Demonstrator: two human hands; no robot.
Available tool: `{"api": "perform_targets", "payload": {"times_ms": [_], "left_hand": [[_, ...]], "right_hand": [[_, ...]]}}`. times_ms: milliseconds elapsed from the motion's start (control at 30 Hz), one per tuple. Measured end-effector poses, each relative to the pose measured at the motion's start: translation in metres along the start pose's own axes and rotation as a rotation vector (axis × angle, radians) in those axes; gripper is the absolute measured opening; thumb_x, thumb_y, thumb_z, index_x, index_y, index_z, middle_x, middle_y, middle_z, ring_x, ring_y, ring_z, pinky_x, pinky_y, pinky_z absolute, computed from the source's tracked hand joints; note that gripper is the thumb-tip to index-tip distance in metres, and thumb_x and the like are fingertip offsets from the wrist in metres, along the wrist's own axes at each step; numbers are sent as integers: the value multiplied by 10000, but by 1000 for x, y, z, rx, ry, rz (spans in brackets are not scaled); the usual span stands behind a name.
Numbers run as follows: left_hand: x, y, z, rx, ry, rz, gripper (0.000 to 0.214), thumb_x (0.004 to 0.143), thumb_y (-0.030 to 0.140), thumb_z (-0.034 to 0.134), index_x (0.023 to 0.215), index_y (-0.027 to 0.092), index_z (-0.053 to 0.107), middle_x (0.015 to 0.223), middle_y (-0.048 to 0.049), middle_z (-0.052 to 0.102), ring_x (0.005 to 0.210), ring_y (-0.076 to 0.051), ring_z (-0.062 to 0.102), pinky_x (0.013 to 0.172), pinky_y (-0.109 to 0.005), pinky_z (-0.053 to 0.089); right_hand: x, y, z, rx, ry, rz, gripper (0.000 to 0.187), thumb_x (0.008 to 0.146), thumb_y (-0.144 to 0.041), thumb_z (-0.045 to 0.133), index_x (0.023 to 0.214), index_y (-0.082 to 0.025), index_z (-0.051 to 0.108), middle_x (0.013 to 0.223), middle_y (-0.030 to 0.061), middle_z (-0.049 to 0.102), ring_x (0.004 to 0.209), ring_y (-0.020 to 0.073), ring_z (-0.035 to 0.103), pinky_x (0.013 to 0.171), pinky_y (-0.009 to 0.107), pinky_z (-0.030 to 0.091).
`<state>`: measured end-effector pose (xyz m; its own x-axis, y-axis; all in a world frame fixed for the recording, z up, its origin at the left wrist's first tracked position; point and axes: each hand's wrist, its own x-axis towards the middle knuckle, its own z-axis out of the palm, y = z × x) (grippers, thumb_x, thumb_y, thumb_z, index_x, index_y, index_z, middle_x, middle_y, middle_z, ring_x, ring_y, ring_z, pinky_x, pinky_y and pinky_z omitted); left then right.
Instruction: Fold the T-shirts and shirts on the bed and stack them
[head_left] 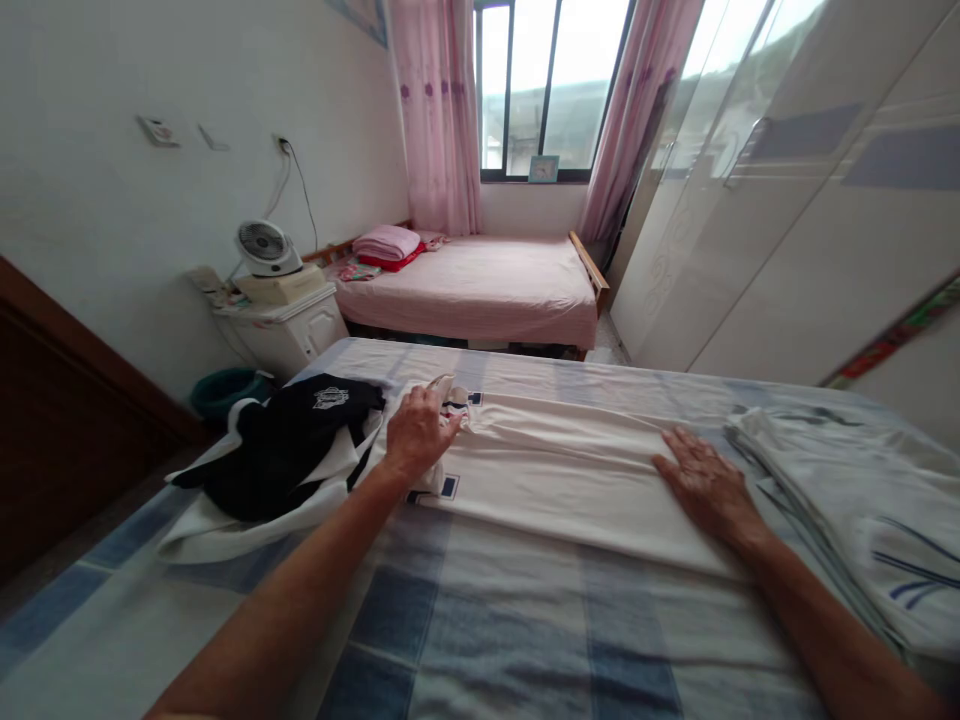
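A white garment (pixel 570 470) with small dark-blue trim lies folded lengthwise across the blue-checked bed (pixel 480 620). My left hand (pixel 417 432) rests on its left end, fingers curled around the collar edge and gripping the cloth. My right hand (pixel 701 482) lies flat on the garment's right end, fingers stretched out and apart, holding nothing. Both forearms reach in from the bottom of the view.
A black and white pile of clothes (pixel 281 455) sits left of the garment. A stack of folded white clothes (pixel 847 500) lies at the right. Beyond are a pink bed (pixel 480 285), a nightstand with a fan (pixel 264 248) and a white wardrobe (pixel 787 200).
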<state>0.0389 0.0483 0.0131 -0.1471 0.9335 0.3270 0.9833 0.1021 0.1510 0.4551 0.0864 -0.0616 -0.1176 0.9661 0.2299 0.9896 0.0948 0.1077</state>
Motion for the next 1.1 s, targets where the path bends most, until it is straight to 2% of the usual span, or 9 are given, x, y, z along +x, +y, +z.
{"api": "perform_targets", "payload": {"times_ms": [100,267,333,467,733,867,933,1033,1100], "left_hand": [[-6,-1,-9,113,-81,-122,607,795,620,518,1081,92,606,1096,-213,601,1022,-323,573,862,-383,464],[-3,1,-9,230,-145,-182,716,728,554,615,1198,21,535,1186,-267,551,1107,-373,521,849,-422,465],[-1,-1,-8,230,-198,-194,656,734,483,608,1193,18,547,1184,-263,565,1123,-367,526,865,-414,463],[6,-14,-12,129,-275,-198,402,770,287,512,1093,78,630,1115,-202,643,1080,-308,595,874,-341,459],[20,-43,-26,-24,-393,-122,350,726,319,557,1010,152,676,1011,-106,711,931,-245,657,721,-239,473],[17,-43,-24,-50,-388,-116,292,795,359,501,894,166,697,925,-100,718,879,-237,661,709,-254,471],[13,-38,-19,-34,-347,-154,380,840,451,444,872,169,697,931,-123,712,910,-255,657,743,-280,473],[8,-25,-8,68,-218,-207,542,811,609,440,975,151,678,1040,-173,680,985,-306,641,791,-337,479],[8,-19,-2,126,-159,-217,564,797,606,469,1052,138,654,1093,-188,659,1004,-322,636,799,-359,482]], "right_hand": [[0,1,2,4,17,-17,620,944,-469,196,1388,-133,470,1478,107,399,1345,301,368,1088,445,303],[0,8,7,40,73,-45,601,948,-444,182,1351,-143,509,1453,104,438,1329,278,400,1084,434,318],[0,10,8,62,100,-62,594,945,-439,186,1337,-147,523,1442,104,453,1325,266,407,1088,425,319],[1,14,11,99,118,-80,593,936,-428,191,1315,-139,543,1425,107,474,1329,257,404,1100,410,309],[2,13,11,112,132,-78,558,914,-411,240,1298,-158,556,1424,97,476,1314,273,422,1103,431,305],[2,12,10,113,122,-70,565,914,-403,233,1296,-142,557,1427,107,471,1316,279,417,1100,431,305],[2,11,9,120,109,-52,571,916,-411,228,1302,-143,553,1432,102,467,1316,280,417,1099,430,304],[2,10,8,124,93,-36,574,917,-419,225,1309,-149,545,1432,93,468,1316,274,418,1095,426,309],[2,10,7,128,84,-34,569,916,-420,232,1312,-152,540,1433,90,467,1319,269,416,1094,424,311]]}}
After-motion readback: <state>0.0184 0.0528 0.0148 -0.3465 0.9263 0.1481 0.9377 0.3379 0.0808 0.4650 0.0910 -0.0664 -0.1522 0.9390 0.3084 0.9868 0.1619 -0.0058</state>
